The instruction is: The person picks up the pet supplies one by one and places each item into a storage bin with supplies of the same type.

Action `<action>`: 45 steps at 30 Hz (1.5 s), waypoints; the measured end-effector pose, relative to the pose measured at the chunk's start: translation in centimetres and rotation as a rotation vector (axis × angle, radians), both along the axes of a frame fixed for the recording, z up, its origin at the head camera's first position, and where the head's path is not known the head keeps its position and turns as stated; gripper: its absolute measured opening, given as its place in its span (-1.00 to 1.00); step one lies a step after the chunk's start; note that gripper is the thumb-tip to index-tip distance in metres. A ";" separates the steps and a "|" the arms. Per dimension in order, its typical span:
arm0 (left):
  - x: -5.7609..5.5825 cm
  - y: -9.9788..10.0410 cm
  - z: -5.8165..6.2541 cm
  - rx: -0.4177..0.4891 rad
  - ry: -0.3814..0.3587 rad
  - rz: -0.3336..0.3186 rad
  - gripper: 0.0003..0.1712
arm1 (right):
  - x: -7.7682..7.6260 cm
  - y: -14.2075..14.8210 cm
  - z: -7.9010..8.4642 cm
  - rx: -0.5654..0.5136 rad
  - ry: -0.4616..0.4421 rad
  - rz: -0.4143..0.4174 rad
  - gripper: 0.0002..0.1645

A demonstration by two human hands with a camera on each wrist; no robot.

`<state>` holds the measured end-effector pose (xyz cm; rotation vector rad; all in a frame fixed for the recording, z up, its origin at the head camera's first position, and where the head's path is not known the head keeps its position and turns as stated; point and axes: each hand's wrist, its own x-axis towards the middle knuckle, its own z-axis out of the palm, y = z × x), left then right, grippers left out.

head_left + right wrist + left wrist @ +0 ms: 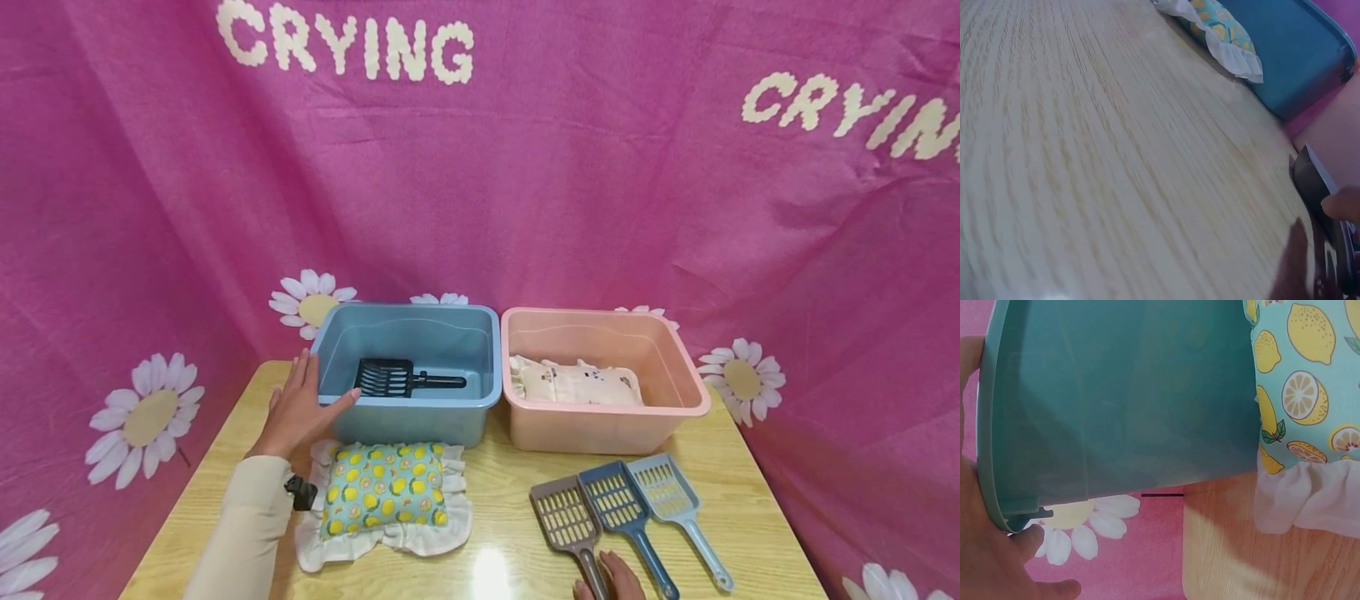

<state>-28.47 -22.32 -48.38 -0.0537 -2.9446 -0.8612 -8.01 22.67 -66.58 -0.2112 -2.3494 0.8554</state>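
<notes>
On the left rim of a blue bin [408, 404] rests my left hand [300, 408], fingers spread along the side and thumb over the front edge. A black slotted litter scoop [386, 377] lies inside that bin. In front sits a lemon-print pillow [386, 492] with white ruffles. At the bottom of the head view my right hand [618, 579], partly cut off, grips the handle of a brown litter scoop [566, 517]. Beside it lie a dark blue scoop [617, 498] and a light blue scoop [693, 525].
A pink bin [592, 429] stands right of the blue one and holds a cream ruffled pillow [581, 386]. Both bins are at the back of the wooden table [502, 508]. Pink-purple cloth [480, 192] with lettering and daisies hangs behind and at the sides.
</notes>
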 end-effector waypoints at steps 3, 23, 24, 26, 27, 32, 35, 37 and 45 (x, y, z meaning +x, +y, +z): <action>0.0 0.0 0.1 -0.006 -0.005 0.001 0.31 | -0.3 -0.2 -0.5 0.005 0.066 -0.008 -0.35; -0.6 -0.2 0.1 -0.039 0.015 -0.008 0.30 | -0.5 -1.1 2.7 0.014 -0.264 -0.092 -0.59; -0.6 -0.2 0.0 -0.036 0.013 -0.009 0.30 | -0.5 -1.0 2.8 0.013 -0.263 -0.088 -0.60; -0.6 -0.2 0.0 -0.031 0.012 -0.011 0.30 | -0.5 -1.0 2.9 0.010 -0.262 -0.085 -0.62; -0.7 -0.2 -0.1 -0.030 0.011 -0.011 0.30 | -0.5 -1.0 2.9 0.008 -0.265 -0.085 -0.63; -0.6 -0.2 -0.1 -0.030 0.011 -0.009 0.30 | -0.5 -0.8 2.9 -0.010 -0.290 -0.068 -0.66; -0.5 -0.3 0.0 -0.023 0.010 -0.010 0.29 | -0.5 -0.8 2.7 0.000 -0.273 -0.071 -0.68; -0.4 -0.3 0.0 -0.024 0.008 -0.007 0.30 | -0.5 -0.7 2.3 0.024 -0.225 -0.077 -0.69; -0.3 -0.3 -0.4 -0.032 0.021 -0.005 0.30 | -0.5 0.0 1.0 0.080 -0.079 -0.088 -0.72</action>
